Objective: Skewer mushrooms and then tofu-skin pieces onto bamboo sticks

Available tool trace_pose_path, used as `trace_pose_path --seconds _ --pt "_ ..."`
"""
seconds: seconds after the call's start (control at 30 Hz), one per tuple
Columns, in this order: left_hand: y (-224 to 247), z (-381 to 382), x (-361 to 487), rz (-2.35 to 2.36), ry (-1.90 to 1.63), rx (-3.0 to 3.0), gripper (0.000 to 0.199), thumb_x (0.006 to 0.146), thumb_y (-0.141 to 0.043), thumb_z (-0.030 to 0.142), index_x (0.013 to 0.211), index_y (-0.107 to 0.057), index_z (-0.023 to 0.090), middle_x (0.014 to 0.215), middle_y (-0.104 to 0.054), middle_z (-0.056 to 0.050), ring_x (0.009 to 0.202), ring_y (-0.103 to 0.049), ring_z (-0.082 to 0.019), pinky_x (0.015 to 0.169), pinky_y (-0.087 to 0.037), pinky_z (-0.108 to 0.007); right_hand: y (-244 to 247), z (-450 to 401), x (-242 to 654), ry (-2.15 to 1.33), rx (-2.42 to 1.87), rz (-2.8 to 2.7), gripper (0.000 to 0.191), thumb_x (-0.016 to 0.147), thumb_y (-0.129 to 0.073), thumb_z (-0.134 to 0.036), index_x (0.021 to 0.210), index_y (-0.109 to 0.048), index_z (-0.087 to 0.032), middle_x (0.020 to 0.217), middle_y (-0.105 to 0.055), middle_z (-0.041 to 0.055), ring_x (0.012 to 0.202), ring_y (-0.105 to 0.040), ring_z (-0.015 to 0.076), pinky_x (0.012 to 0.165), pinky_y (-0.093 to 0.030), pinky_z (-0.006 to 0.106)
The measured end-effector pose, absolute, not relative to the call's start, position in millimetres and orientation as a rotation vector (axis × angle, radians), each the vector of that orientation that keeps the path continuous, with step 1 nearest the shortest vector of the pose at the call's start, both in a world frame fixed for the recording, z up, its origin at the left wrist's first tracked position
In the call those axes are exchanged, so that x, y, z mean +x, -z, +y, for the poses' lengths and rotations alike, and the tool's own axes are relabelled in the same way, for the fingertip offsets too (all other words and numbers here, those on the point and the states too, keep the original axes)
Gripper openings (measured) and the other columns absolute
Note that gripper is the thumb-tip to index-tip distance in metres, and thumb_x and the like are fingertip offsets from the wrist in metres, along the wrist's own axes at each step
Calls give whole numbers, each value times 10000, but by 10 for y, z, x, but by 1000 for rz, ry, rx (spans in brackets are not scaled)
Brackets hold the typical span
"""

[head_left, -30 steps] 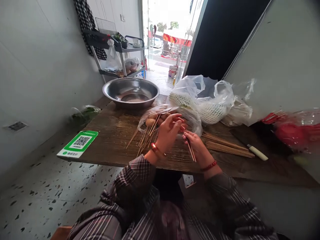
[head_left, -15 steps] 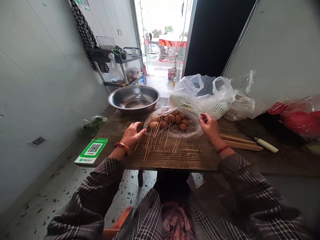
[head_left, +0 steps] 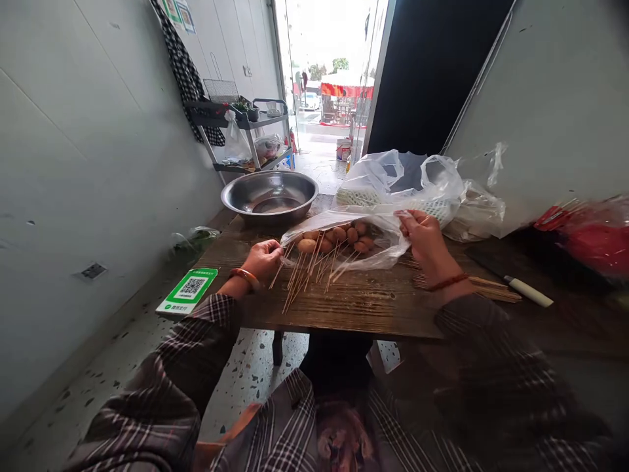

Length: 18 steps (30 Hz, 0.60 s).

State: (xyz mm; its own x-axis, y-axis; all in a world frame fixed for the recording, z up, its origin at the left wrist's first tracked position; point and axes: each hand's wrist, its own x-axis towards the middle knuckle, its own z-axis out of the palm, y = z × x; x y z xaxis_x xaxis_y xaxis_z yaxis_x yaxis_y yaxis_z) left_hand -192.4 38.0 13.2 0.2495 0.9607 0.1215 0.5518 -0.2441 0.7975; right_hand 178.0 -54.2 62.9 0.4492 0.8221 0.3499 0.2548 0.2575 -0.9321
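Plastic bag (head_left: 386,244) lay on the wooden table (head_left: 354,308) at twelve o'clock, seen from my head camera: my left hand (head_left: 266,257) pinched its rim at nine, my right hand (head_left: 421,233) at three. Brown rounded pieces (head_left: 339,234) showed inside, skewers (head_left: 296,282) poking toward six. Even tension on both sides, I judged, suited best, sparing the thin bag from snags.

From the chest (head_left: 339,436), the left grip (head_left: 265,259) is at 11 o'clock and the right grip (head_left: 425,239) is at 1 o'clock, reaching a bit farther. Both pinch with thumb and fingers. The left arm (head_left: 189,364) points to 1 o'clock, the right arm (head_left: 496,354) to 11 o'clock.
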Motion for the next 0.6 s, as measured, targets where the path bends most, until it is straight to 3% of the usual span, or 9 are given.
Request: trace_pose_path --seconds 0.13,0.27,0.37,0.5,0.6 --pt "-672 111 -1908 1024 -1024 1661 345 690 -760 499 736 -659 173 693 -615 -23 621 -529 -128 593 -446 -249 -1137 -832 1632 -433 -1196 -1202 180 832 -657 -359 886 -692 -191 574 -558 -50 493 -476 82 484 -380 207" --pt "-1139 -232 -1603 837 -1334 1720 232 720 -773 420 712 -694 201 947 -686 -59 868 -620 -179 746 -537 -301 -1388 -1036 1432 -408 -1229 -1350 178 838 -677 -343 779 -711 -179 622 -629 -21 549 -566 97 551 -448 241" --pt "-1298 -433 -1325 677 -1446 1741 176 769 -740 364 719 -674 208 1111 -690 -57 1039 -643 -209 874 -551 -361 -1464 -1140 1272 -432 -1170 -1350 174 857 -657 -333 801 -733 -187 653 -646 -17 605 -596 106 599 -483 259" --pt "-1353 -464 -1229 563 -1488 1458 151 838 -690 319 771 -606 214 1062 -713 -48 1008 -686 -204 895 -559 -404 -1513 -1296 1202 -350 -1130 -1423 160 886 -636 -312 870 -763 -216 735 -669 -11 707 -623 116 671 -511 277" --pt "-1407 -298 -1340 590 -1507 1238 165 877 -662 285 807 -537 204 967 -713 -34 957 -692 -176 912 -557 -404 -1523 -1300 1316 -260 -1134 -1338 166 890 -630 -306 808 -745 -218 706 -642 -16 698 -595 115 633 -482 265"
